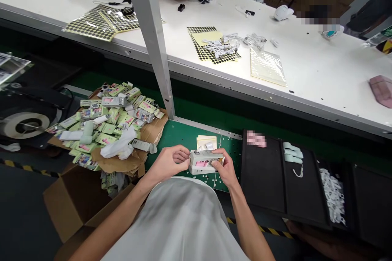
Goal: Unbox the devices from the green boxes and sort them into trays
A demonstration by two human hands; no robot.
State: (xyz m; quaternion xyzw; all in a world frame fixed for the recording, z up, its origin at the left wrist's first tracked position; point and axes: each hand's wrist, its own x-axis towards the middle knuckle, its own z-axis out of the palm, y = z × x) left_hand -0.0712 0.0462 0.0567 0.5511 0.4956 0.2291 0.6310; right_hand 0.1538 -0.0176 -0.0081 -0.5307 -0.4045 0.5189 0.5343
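Note:
My left hand and my right hand both grip a white retail package with a pink label above the green work mat. Its left end sits against my left fingers, and my right fingers wrap its right end. Just beyond the package lies a small stack of pale yellow cards. To the left of my left hand, a heap of similar green-and-pink packages lies on flattened brown cardboard.
A black compartment tray to the right holds pale green items and a bundle of white parts. A grey upright rises to a white shelf table with sticker sheets and white cables. An open cardboard box is below left.

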